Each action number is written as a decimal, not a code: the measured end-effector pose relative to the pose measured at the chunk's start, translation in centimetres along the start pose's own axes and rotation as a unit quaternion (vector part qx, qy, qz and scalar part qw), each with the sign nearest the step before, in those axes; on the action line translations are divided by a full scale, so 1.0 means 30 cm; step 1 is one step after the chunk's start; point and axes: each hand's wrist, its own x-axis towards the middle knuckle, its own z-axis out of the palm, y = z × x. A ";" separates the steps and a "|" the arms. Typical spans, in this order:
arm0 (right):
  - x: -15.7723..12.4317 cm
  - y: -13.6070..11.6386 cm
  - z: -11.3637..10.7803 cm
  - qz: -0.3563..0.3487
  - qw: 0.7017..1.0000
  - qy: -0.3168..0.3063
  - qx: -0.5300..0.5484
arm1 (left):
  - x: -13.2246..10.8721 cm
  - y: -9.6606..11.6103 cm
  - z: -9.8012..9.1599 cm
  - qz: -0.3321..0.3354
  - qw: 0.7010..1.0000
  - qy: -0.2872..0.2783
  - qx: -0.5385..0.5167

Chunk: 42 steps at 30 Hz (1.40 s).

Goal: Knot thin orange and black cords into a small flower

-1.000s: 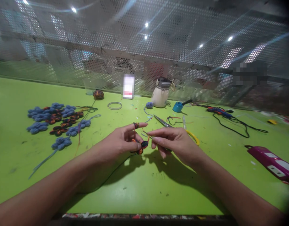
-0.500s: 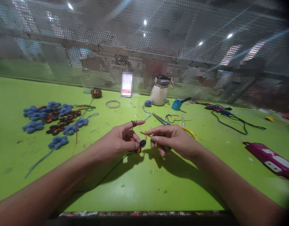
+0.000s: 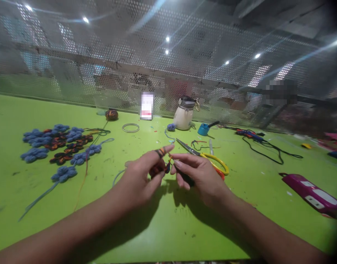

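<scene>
My left hand pinches a small dark-and-orange crochet piece, mostly hidden behind the thumb and fingers. Multicoloured yarn wraps around its raised index finger. Close by on the right, my right hand is closed around the dark handle of a crochet hook, whose tip meets the yarn at the piece. Scissors with yellow and orange handles lie just behind the right hand. To the left are several blue crochet flowers and dark-orange ones.
A yarn ball, a ring, a lit phone and a pale jar stand along the back. Further right are a blue pot, a corded tool and a magenta power strip. Perforated metal mesh rises behind the table.
The camera view has tilted up slightly. My left hand has turned, hiding more of the crochet piece, and my right hand with the hook has come closer to it.
</scene>
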 end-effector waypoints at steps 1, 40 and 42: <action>-0.001 0.000 0.001 -0.008 1.000 0.006 0.002 | 0.005 0.006 -0.005 -0.042 0.997 0.003 -0.066; -0.003 -0.029 -0.024 0.015 0.996 -0.057 -0.065 | 0.040 0.007 -0.029 -0.148 0.955 -0.059 -0.252; 0.001 -0.031 -0.027 0.012 0.995 -0.066 -0.077 | 0.041 0.005 -0.026 -0.144 0.955 -0.067 -0.250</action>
